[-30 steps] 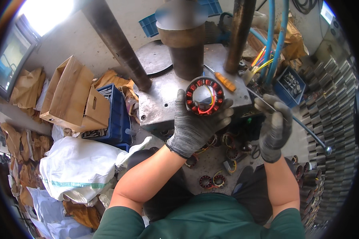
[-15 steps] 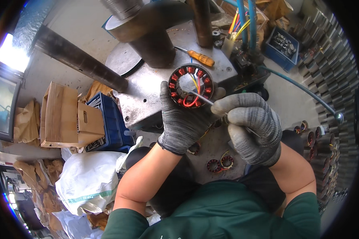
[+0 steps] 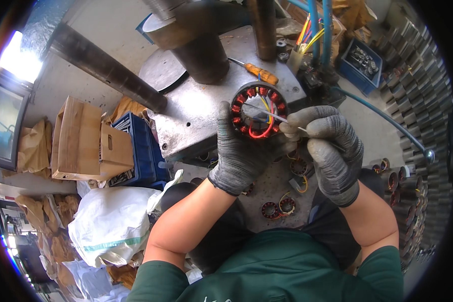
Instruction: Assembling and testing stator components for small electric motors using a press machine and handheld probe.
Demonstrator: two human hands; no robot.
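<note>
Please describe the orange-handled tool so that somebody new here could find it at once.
Find the grey metal plate from which thick dark columns rise. On its right part, in the picture just above the ring in the left hand, lies the tool, thin shaft toward the left. It lies free, its orange handle showing, unlike the thin rod in the right hand.

Left glove (image 3: 239,161): your grey, dark-streaked knit, edged in black at the cuff (image 3: 224,186)
Right glove (image 3: 334,153): your matching knit, smoother at the fingertips (image 3: 297,119)
Shirt (image 3: 272,261): your dark green, with white marks (image 3: 216,300) at the lower edge
Sleeves (image 3: 158,282): short, same green, leaving your forearms (image 3: 194,219) bare
Trousers (image 3: 216,251): yours look nearly black
</note>
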